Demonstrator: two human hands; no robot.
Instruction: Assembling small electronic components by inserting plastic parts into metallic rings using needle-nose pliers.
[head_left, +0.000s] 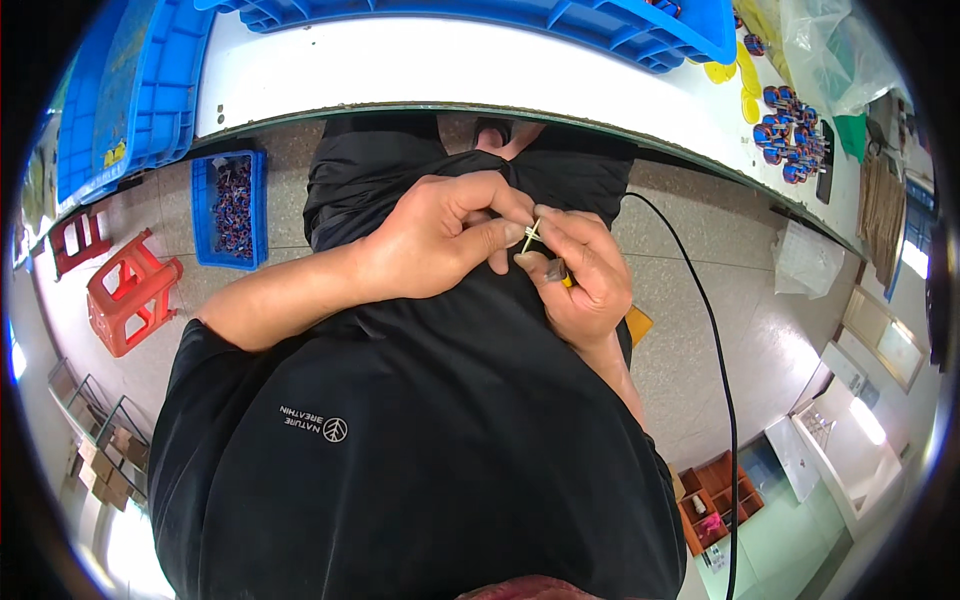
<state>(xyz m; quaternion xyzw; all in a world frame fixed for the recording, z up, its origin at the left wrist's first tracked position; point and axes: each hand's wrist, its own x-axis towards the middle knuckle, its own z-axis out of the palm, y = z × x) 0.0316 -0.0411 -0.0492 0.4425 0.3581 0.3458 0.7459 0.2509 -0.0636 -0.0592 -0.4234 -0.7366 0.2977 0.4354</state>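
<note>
Both my hands meet low in front of my black shirt, above my lap. Pinched between their fingertips is a small piece with thin pale prongs (532, 237); its body is mostly hidden by the fingers. My left hand (440, 240) closes on it from the left with thumb and forefinger. From the other side my right hand (590, 268) grips the same piece with thumb and fingers. A small yellow-handled tool (567, 281) with a greyish end is also tucked in the right palm, most of it covered.
Ahead lies a white worktable (400, 75) with a blue crate (560, 15), wire-wound coils (790, 140) and yellow discs (750, 105). Left stand another blue crate (160, 95), a floor bin of coils (258, 205) and a red stool (130, 290). A black cable (705, 290) hangs right.
</note>
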